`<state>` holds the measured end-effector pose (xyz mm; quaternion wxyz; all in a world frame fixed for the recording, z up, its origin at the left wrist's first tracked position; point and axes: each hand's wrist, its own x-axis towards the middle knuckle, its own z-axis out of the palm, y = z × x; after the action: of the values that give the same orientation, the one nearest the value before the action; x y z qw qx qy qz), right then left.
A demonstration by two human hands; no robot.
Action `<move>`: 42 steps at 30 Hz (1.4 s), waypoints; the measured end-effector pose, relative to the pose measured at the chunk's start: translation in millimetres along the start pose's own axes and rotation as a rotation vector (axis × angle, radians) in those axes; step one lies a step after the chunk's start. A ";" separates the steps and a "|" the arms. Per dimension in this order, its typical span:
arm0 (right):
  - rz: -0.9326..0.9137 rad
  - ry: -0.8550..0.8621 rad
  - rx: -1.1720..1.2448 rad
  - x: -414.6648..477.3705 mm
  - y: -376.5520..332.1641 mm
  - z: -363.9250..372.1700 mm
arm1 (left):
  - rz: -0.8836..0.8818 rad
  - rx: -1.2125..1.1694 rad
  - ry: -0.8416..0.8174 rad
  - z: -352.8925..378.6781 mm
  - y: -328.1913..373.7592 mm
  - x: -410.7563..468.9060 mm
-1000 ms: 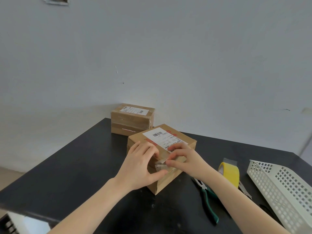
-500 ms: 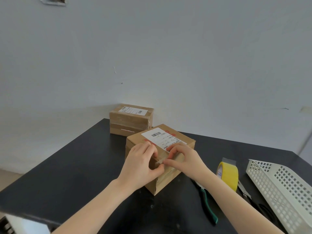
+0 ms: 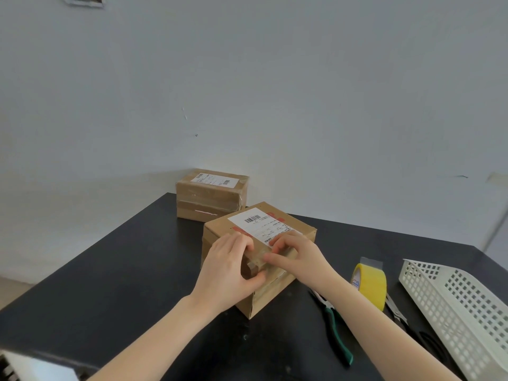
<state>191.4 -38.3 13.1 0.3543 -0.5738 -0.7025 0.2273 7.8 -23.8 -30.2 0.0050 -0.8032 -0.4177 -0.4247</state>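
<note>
Grey wall stands behind a black table (image 3: 110, 284), and both hands work on the cardboard box (image 3: 301, 229) lying directly under them. The left hand (image 3: 228, 270) grips the near corner of the box, fingers on top and thumb on the side. The right hand (image 3: 299, 257) lies on the top edge beside the label (image 3: 261, 224), its thumb on a strip of clear tape (image 3: 257, 258). I cannot tell if it pinches a loose end or only presses it.

I think the tape can wrinkle or stick to a finger if the thumb slides unevenly, and the box can turn if the left hand lets go.

To the right of the right hand are a yellow tape roll (image 3: 371, 284), pliers (image 3: 335, 331) and a white basket (image 3: 467, 306), which is cut off by the frame. The hands hide most of the strip.
</note>
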 end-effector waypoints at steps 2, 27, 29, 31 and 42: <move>-0.008 0.006 -0.021 0.8 0.1 0.8 | -0.014 -0.012 0.000 1.3 -0.4 -0.3; 0.070 0.068 -0.291 14.3 -7.0 17.7 | -0.073 -0.121 -0.138 -13.7 -6.0 3.0; 0.078 0.026 -0.262 14.5 -6.6 11.7 | -0.071 -0.121 -0.148 -14.8 -6.8 3.6; 0.067 -0.016 -0.228 13.0 -5.1 6.0 | -0.070 -0.111 -0.160 -14.9 -7.1 4.1; 0.053 -0.057 -0.213 11.4 -3.2 2.4 | -0.087 -0.128 -0.218 -21.3 -12.7 10.0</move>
<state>186.6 -27.8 16.6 0.2650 -0.6198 -0.7171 0.1770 -12.3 -16.6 -14.2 -0.1101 -0.8245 -0.4223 -0.3603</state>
